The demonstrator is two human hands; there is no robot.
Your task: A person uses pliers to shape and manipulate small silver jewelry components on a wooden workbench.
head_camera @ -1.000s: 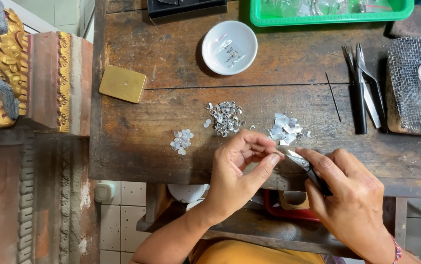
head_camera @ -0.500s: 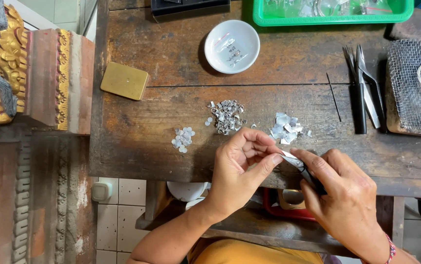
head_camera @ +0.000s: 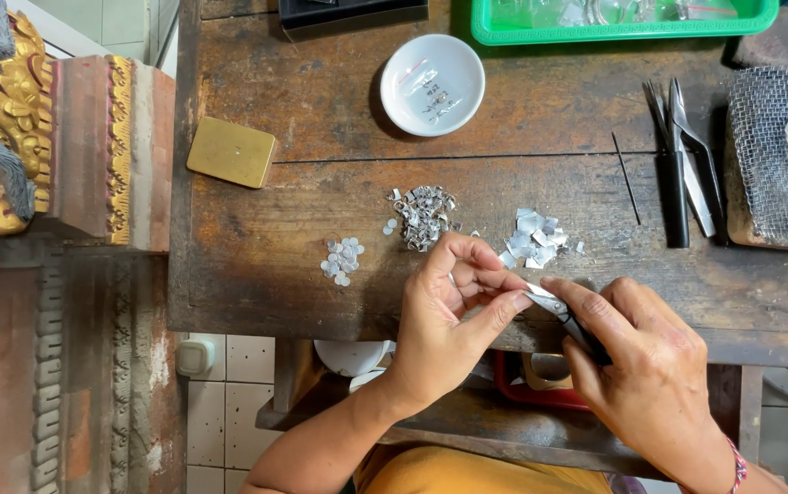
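At the near edge of the worn wooden bench (head_camera: 321, 110), the left hand (head_camera: 444, 320) pinches something very small between thumb and curled fingers; the piece itself is hidden by the fingertips, though it is probably one of the thin silvery scraps lying just beyond. The right hand (head_camera: 645, 366) is closed around a slim dark-handled tool (head_camera: 563, 316), whose pale tip meets the left fingertips; whether it is pliers or tweezers cannot be told from here.

Judging by the loose heaps, such a scrap is feather-light, thin, easily bent and apt to slip or flick away; it is best held by its edge, with a light pinch low over the bench.

Just beyond the hands lie three heaps: round discs (head_camera: 343, 261) to the left, curled bits (head_camera: 423, 215) in the middle, flat offcuts (head_camera: 533, 240) to the right; farther off stand a white dish (head_camera: 432, 84) and a brass block (head_camera: 231, 152); spare tweezers (head_camera: 686, 160) lie far right.
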